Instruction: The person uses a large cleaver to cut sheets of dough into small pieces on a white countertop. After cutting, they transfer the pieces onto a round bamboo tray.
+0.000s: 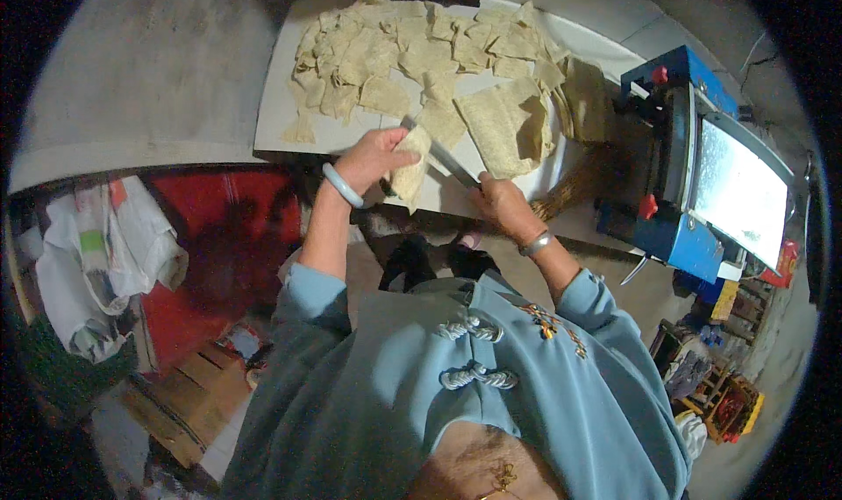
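My left hand (381,154) pinches a small folded piece of pale yellow sheet food (411,177), possibly tofu skin, over the front edge of a white table (273,122). My right hand (505,204) grips the near end of a long knife (454,164). Its blade slants up and left, its far end lying against the piece in my left hand. Many torn or cut pieces of the same sheet (368,52) lie spread across the back and left of the table. A large folded sheet (503,128) rests just beyond my right hand, with further folded layers (584,99) to its right.
A straw brush or broom (566,187) lies by the table's right front part. Beyond it stands a blue machine (687,237) with red knobs and a bright panel. White bags (99,256) hang at the left, above a cardboard box (191,395). Crates and boxes (723,395) stand at the right.
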A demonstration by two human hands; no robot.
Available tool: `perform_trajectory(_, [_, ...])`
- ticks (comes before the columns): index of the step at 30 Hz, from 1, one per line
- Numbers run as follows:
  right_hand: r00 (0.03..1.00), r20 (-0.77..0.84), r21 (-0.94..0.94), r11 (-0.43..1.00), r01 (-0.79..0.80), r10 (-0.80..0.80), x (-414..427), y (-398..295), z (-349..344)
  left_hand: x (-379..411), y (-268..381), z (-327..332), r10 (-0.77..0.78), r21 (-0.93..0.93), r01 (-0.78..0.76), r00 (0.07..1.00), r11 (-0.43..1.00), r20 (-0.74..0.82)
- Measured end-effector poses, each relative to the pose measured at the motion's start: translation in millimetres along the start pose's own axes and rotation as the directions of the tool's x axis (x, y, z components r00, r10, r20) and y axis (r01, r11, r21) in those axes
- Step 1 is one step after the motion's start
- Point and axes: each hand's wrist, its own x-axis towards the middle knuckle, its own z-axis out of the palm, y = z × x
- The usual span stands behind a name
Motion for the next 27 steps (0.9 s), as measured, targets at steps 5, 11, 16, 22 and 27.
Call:
perform_trajectory(5, [0.916, -0.268, 0.313, 0.926, -0.212, 0.300, -35.8, 9.9, -19.0, 66.8, -3.7, -16.5, 0.064, 0.167, -0.068, 0.998, 0.984, 0.027])
perform_trajectory(11, [0.851, -0.275, 0.328, 0.876, -0.354, 0.447, -70.5, 32.4, -22.8, 91.9, -23.2, 8.0, 0.306, 0.844, 0.208, 0.868, 0.494, -0.392])
perform_trajectory(16, [0.858, -0.223, 0.466, 0.824, -0.324, 0.463, -76.1, 27.9, -13.5, 97.7, -42.4, 21.4, 0.331, 0.802, 0.334, 0.781, 0.496, -0.530])
perform_trajectory(22, [0.871, -0.176, 0.370, 0.851, -0.373, 0.458, -66.9, 32.6, -2.1, 94.4, -43.8, 14.7, 0.095, 0.719, 0.411, 0.831, 0.561, -0.549])
perform_trajectory(27, [0.944, -0.223, 0.245, 0.951, -0.188, 0.244, -50.8, 9.8, -5.0, 53.7, -74.1, 16.3, 0.099, 0.573, 0.293, 0.826, 0.765, -0.554])
